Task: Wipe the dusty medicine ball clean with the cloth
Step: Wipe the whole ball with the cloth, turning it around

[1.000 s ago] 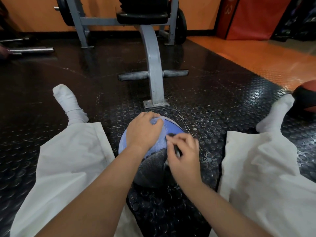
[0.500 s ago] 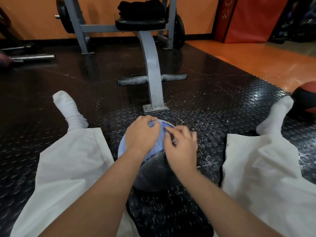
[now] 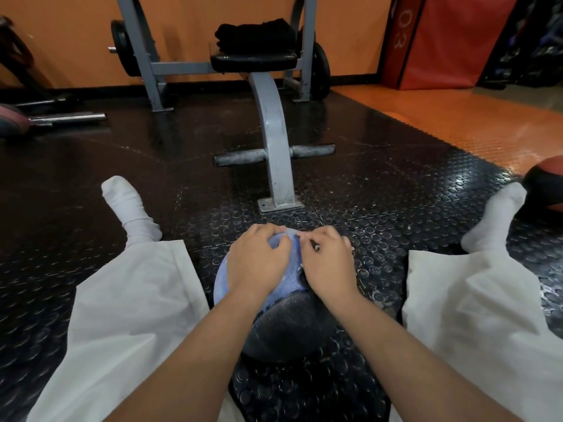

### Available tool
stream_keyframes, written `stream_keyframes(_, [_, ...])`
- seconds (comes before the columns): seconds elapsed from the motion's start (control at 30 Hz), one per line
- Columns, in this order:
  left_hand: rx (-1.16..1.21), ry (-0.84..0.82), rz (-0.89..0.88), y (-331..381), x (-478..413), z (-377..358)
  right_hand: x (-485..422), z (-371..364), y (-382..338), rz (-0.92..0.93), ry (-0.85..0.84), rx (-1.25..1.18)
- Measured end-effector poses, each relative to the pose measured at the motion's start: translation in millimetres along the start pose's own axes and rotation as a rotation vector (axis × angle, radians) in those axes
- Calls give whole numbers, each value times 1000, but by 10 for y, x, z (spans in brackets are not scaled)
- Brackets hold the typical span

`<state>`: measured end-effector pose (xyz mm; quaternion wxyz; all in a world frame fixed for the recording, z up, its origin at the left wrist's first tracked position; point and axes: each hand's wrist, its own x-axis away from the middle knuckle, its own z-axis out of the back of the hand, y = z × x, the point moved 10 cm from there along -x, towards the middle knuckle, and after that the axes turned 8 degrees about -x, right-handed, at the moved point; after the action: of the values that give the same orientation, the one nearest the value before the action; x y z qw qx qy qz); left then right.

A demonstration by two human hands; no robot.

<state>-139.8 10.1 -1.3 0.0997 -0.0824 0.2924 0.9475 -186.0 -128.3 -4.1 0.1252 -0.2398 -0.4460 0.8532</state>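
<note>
A black medicine ball (image 3: 289, 327) sits on the studded floor between my spread legs. A light-blue cloth (image 3: 224, 281) is draped over its far upper side. My left hand (image 3: 257, 263) lies on the cloth with its fingertips curled into the fabric at the top. My right hand (image 3: 327, 263) rests on the ball's right side and pinches the cloth's edge next to my left fingertips. Both hands hide the top of the ball. A small white fleck shows under my right palm.
A grey bench frame (image 3: 275, 153) stands just beyond the ball, its foot plate close to my fingers. A red-and-black ball (image 3: 545, 184) lies by my right foot. A steel bar (image 3: 67, 118) lies far left. My white-trousered legs flank the ball.
Both hands have slid away from me toward the far top of the ball. My right hand moved up from the cloth's near edge until its fingers met my left fingertips.
</note>
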Motion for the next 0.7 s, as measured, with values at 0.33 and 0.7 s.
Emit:
stream_keyframes(0.33, [21,-4,-51,74,78,1,271,131,-121,168,68,-9])
stream_keyframes(0.7, [19,-11,6,9,40,8,391,248,56,82,85,-52])
